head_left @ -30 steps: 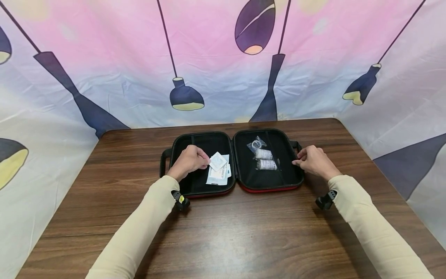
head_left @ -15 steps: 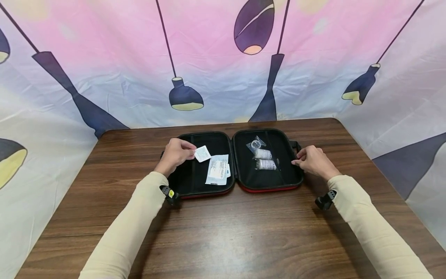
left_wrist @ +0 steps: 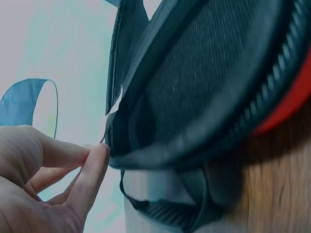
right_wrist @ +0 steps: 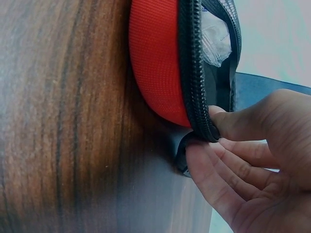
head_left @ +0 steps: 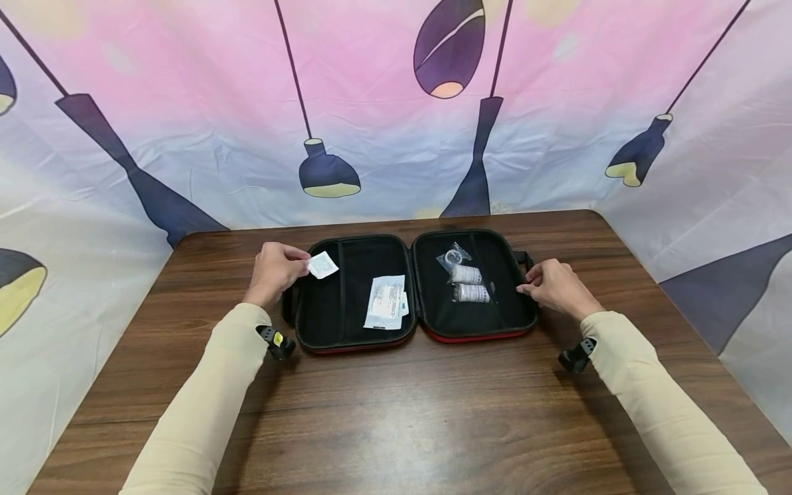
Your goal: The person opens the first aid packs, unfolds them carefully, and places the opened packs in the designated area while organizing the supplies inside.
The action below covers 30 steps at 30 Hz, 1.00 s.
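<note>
A black-lined zip case [head_left: 371,247] with a red outer shell lies unfolded on the table. My left hand [head_left: 274,272] pinches a small square white packet [head_left: 323,265] above the case's left edge; the left wrist view shows the packet edge-on. At the case's right rim, my right hand [head_left: 558,285] grips the zippered edge between thumb and fingers, as the right wrist view [right_wrist: 243,145] shows. White flat packets [head_left: 385,302] lie in the left half. In the right half are two wrapped bandage rolls [head_left: 467,275] and a small clear bag [head_left: 454,256] with a ring-shaped item.
The brown wooden table [head_left: 396,412] carries the case near its far side. A carry handle [left_wrist: 170,208] sticks out at the case's left end. Behind the table hangs a printed cloth [head_left: 396,172] with lamp pictures.
My left hand has lifted the small square packet off the other packets and carried it left to the case's left edge. The right hand stays on the right rim.
</note>
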Each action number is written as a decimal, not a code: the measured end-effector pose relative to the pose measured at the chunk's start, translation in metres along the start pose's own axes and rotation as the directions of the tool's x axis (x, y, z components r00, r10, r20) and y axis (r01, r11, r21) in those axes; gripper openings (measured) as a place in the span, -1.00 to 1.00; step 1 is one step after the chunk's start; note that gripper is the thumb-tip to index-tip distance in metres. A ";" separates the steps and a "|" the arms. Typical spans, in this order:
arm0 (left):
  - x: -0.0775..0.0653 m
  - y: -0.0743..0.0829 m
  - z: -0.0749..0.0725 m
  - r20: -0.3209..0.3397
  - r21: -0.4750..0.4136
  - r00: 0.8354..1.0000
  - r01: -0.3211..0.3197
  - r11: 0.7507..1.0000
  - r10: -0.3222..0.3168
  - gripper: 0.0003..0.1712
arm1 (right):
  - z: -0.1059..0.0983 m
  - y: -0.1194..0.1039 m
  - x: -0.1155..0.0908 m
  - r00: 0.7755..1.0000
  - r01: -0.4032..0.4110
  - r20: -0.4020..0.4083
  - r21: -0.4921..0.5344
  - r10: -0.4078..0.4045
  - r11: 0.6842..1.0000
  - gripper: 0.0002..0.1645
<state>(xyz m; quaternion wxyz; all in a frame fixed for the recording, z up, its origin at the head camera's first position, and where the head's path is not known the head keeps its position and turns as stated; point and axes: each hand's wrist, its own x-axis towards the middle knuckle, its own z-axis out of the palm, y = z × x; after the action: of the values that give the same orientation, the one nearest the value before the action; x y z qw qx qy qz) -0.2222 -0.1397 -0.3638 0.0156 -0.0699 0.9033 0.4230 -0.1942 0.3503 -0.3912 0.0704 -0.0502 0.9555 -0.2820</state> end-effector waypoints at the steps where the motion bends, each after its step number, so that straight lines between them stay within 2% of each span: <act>1: 0.000 -0.001 -0.001 -0.010 0.015 1.000 0.001 1.000 -0.001 -0.70 | 0.000 0.000 0.000 1.000 -0.001 0.000 0.001 0.001 1.000 -0.56; 8: 0.001 -0.003 -0.005 -0.036 0.084 0.999 0.012 0.996 -0.009 -0.70 | 0.001 0.001 0.000 1.000 -0.008 0.006 0.003 0.008 1.000 -0.56; 17: 0.003 0.005 0.008 -0.040 0.233 0.998 -0.047 0.971 0.058 -0.71 | 0.002 0.000 0.000 1.000 -0.007 -0.007 0.001 0.007 1.000 -0.58; 22: 0.005 0.007 0.019 -0.018 0.234 0.998 -0.056 0.971 0.061 -0.69 | 0.003 0.000 -0.001 1.000 -0.009 -0.007 0.007 0.009 1.000 -0.58; 30: 0.008 0.007 0.030 0.010 0.170 0.999 -0.053 0.984 0.052 -0.71 | 0.003 0.000 0.000 1.000 -0.005 -0.006 0.003 0.005 1.000 -0.59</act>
<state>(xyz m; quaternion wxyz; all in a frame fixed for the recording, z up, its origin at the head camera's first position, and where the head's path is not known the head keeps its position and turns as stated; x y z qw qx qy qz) -0.2317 -0.1129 -0.3788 0.0130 -0.0431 0.9375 0.3449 -0.1940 0.3481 -0.3940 0.0681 -0.0470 0.9554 -0.2836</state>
